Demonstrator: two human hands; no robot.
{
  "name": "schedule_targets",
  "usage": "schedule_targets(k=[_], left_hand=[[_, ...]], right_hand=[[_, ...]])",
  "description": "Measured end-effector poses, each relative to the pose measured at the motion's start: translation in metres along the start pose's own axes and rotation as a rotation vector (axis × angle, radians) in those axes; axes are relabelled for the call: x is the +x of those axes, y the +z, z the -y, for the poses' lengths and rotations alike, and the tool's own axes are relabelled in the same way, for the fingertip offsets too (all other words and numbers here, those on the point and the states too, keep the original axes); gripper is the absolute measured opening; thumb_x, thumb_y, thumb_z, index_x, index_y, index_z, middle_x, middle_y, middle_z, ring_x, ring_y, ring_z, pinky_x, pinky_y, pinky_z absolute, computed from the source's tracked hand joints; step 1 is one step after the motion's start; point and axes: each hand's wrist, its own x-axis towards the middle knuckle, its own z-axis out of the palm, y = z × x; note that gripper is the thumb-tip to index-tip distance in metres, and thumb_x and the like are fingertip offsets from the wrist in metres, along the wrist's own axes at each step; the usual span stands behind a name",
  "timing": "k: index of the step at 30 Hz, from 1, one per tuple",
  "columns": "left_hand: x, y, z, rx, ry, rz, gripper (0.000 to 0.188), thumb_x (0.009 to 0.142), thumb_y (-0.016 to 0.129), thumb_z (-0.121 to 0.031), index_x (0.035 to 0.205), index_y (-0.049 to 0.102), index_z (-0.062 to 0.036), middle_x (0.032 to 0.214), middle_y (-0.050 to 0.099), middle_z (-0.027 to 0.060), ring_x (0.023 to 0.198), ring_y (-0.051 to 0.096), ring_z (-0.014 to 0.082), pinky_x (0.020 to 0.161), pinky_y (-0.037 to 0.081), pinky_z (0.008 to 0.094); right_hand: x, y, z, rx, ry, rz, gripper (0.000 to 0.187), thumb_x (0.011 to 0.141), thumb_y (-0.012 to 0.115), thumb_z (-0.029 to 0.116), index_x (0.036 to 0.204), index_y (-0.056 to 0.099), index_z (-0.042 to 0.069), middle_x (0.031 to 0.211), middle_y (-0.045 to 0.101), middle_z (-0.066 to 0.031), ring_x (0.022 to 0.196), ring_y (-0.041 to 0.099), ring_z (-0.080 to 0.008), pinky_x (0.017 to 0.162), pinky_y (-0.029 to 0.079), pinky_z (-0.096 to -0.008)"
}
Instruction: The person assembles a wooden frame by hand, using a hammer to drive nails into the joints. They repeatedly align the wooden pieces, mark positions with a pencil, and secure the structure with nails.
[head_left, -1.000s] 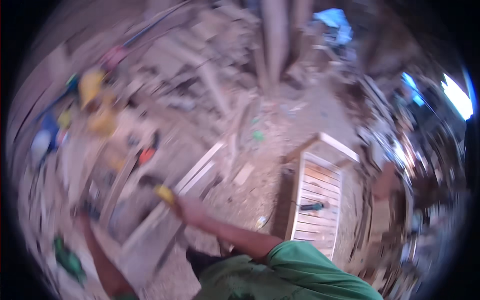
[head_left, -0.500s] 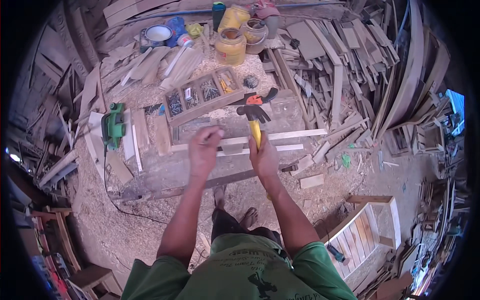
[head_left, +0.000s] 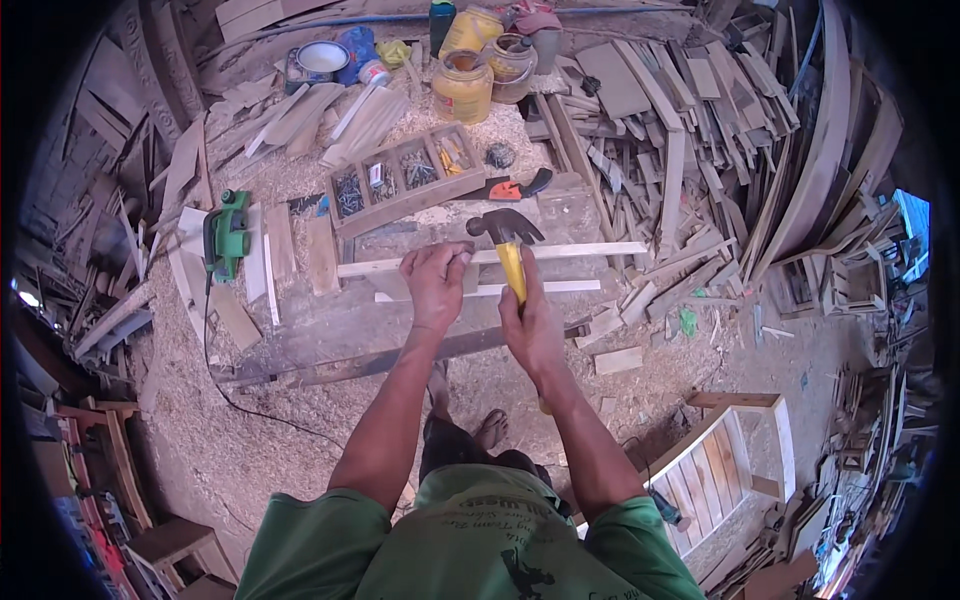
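Observation:
My right hand (head_left: 532, 325) is wrapped round the yellow grip of a claw hammer (head_left: 511, 268), its dark head raised over a long pale wood strip (head_left: 590, 251). Just left of the hammer, my left hand (head_left: 436, 288) is closed in a pinch at the strip's upper edge. Whatever sits between its fingertips is too small to make out. Below, a second pale strip (head_left: 560, 288) lies roughly parallel to the first, partly hidden behind the right hand. Both strips rest over the worn wooden bench (head_left: 320, 335).
Beyond the strips stand a divided wooden box (head_left: 415, 203) of nails and an orange-and-black handled tool (head_left: 508, 188). A green power planer (head_left: 232, 236) with a cord lies left. Yellow jars (head_left: 463, 90) stand at the back, scrap wood (head_left: 690, 130) right.
My left hand has moved right and its fingertips have come to the strip's edge. The hammer, still in my right hand, has tilted and its head is slightly lower.

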Motion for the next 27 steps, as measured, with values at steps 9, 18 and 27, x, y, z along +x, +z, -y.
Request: schedule_targets(k=[9, 18, 27], left_hand=[[-0.011, 0.005, 0.008, 0.036, 0.083, -0.063, 0.014, 0.1, 0.076, -0.022, 0.11, 0.084, -0.0172, 0.113, 0.082, 0.0002, 0.116, 0.07, 0.0215, 0.115, 0.035, 0.0445], [-0.016, 0.003, 0.005, 0.011, 0.046, -0.047, 0.013, 0.098, 0.077, -0.024, 0.109, 0.083, -0.0182, 0.11, 0.081, 0.0028, 0.117, 0.069, 0.0245, 0.116, 0.035, 0.0466], [0.019, -0.025, 0.005, 0.243, 0.118, 0.367, 0.033, 0.094, 0.079, -0.027, 0.125, 0.079, -0.0174, 0.111, 0.079, 0.0098, 0.112, 0.071, 0.0345, 0.104, 0.05, 0.0479]], right_hand=[[-0.028, -0.048, 0.057, -0.328, -0.181, 0.091, 0.065, 0.107, 0.066, 0.005, 0.169, 0.048, 0.015, 0.096, 0.074, -0.027, 0.079, 0.074, -0.0497, 0.069, 0.058, -0.0554], [-0.04, -0.042, 0.059, -0.289, -0.132, 0.05, 0.066, 0.111, 0.062, 0.012, 0.173, 0.043, 0.022, 0.092, 0.074, -0.0279, 0.076, 0.073, -0.05, 0.069, 0.055, -0.0574], [-0.06, -0.054, 0.03, -0.113, 0.004, 0.016, 0.067, 0.111, 0.061, 0.011, 0.174, 0.042, 0.022, 0.075, 0.068, -0.0238, 0.065, 0.07, -0.0397, 0.065, 0.055, -0.0496]])
